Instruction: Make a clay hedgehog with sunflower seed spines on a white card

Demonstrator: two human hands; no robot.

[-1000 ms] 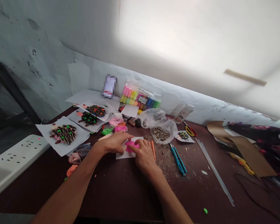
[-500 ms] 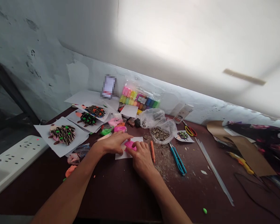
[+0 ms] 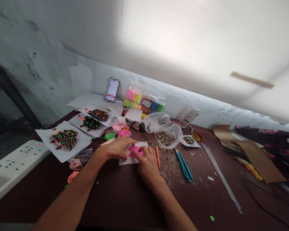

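- The left hand (image 3: pixel 117 148) lies flat and relaxed, its fingers (image 3: pixel 132 141) spread and reaching right along the top of the white paper card (image 3: pixel 125 161); they grip nothing and seem to rest on the card, just beyond the clay.
- The right hand (image 3: pixel 148 165) is the nearer to the clay, its fingers (image 3: pixel 140 149) curled down with their tips pressed into it from the lower right.
- The pink modelling clay (image 3: pixel 135 152) sits on the card between both hands, a flattened, irregular piece whose long axis runs roughly left to right, partly hidden by the right fingers.
- An orange stick (image 3: pixel 157 156), perhaps a modelling tool, lies just right of the right hand on the dark brown worktop (image 3: pixel 125 200).
- Beyond it are teal-handled snips (image 3: pixel 183 170) and a plastic bag of striped sunflower seeds (image 3: pixel 165 139).
- To the left, lumps of pink clay (image 3: pixel 118 125) and green clay (image 3: pixel 110 135) lie near seed-covered clay figures on paper (image 3: pixel 64 140).
- Farther back, a clear pack of coloured clay (image 3: pixel 144 101) stands against the wall, with yellow-and-red-handled scissors (image 3: pixel 196 135) to its right.
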